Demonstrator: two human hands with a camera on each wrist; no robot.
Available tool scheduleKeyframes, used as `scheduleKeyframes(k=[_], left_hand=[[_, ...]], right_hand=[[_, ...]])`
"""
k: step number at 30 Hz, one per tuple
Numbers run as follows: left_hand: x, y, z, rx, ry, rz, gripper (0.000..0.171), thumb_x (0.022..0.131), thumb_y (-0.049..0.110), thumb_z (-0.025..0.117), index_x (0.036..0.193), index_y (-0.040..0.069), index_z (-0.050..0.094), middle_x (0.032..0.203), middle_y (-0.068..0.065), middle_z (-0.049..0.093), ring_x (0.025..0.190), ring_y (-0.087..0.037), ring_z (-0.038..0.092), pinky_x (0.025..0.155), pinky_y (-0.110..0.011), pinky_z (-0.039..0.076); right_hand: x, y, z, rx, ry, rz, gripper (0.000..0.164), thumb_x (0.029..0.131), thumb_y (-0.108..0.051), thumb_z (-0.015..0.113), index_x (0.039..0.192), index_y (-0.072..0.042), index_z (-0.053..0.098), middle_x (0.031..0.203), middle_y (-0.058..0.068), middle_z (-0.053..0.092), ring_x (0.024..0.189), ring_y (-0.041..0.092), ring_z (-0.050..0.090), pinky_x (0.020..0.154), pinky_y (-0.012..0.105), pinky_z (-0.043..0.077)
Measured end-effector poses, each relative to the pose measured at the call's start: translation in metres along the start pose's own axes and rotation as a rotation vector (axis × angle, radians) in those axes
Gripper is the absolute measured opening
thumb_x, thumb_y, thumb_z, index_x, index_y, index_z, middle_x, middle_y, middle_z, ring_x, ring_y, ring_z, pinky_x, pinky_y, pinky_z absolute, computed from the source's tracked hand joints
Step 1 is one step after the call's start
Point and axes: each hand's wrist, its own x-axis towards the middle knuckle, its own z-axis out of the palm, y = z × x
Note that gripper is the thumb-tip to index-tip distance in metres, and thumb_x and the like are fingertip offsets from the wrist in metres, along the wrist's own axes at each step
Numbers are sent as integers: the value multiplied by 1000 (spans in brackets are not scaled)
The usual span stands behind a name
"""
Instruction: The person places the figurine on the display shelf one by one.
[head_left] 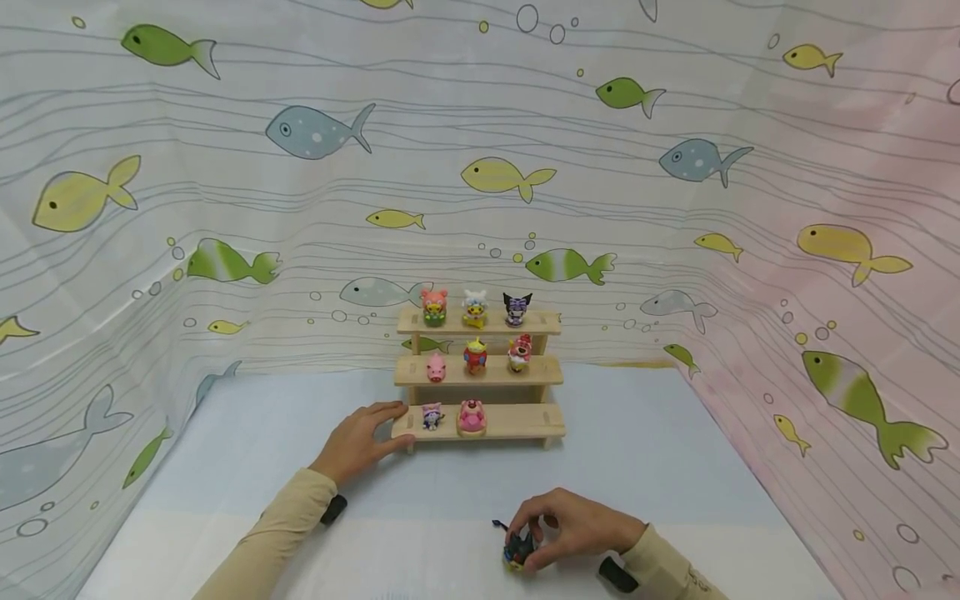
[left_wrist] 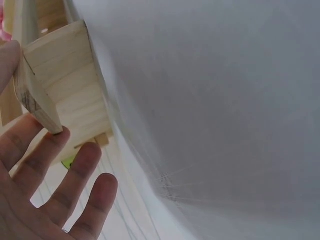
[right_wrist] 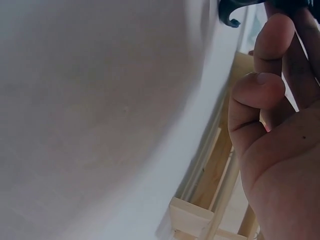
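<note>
My left hand (head_left: 356,446) grips the left end of the lowest step of a wooden tiered display shelf (head_left: 517,421). In the left wrist view, its thumb lies on one edge of the board (left_wrist: 37,102) and the fingertips touch the opposite side. Closer to me, my right hand (head_left: 566,527) pinches a small dark figurine (head_left: 517,550) between thumb and fingers, low over the table. A thin dark tail (head_left: 499,524) sticks out from it. At the top of the right wrist view, a dark curled piece (right_wrist: 230,12) of the figurine shows; most of it is hidden.
The lowest step bears a purple-and-white figurine (head_left: 431,417) and a pink one (head_left: 472,417) at its left and middle. Three figurines stand on the middle step (head_left: 495,371), three on the top step (head_left: 491,322). Fish-printed cloth (head_left: 450,83) surrounds the white table (head_left: 637,467).
</note>
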Motion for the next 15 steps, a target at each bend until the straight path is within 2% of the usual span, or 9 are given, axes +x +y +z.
scheduleKeyframes(k=[4, 8, 15], left_hand=[[0, -1, 0, -1, -1, -1, 67, 88, 59, 72, 138, 14, 66, 141, -7, 61, 124, -35, 59, 100, -57, 49], [0, -1, 0, -2, 5, 3, 68, 88, 59, 72, 137, 14, 66, 141, -7, 61, 124, -35, 59, 100, -57, 49], [-1, -1, 1, 6, 1, -6, 67, 88, 58, 72, 138, 14, 65, 141, -8, 61, 125, -36, 58, 100, -58, 48]], right_hand=[[1, 1, 1, -4, 11, -17, 33, 90, -30, 80, 121, -23, 71, 97, -14, 67, 76, 10, 60, 62, 12, 37], [1, 2, 0, -6, 25, 2, 32, 90, -32, 80, 120, -25, 71, 95, -14, 67, 75, 12, 60, 61, 12, 37], [4, 5, -3, -9, 71, 80, 31, 90, -37, 79, 119, -30, 71, 95, -15, 66, 77, 3, 56, 63, 14, 39]])
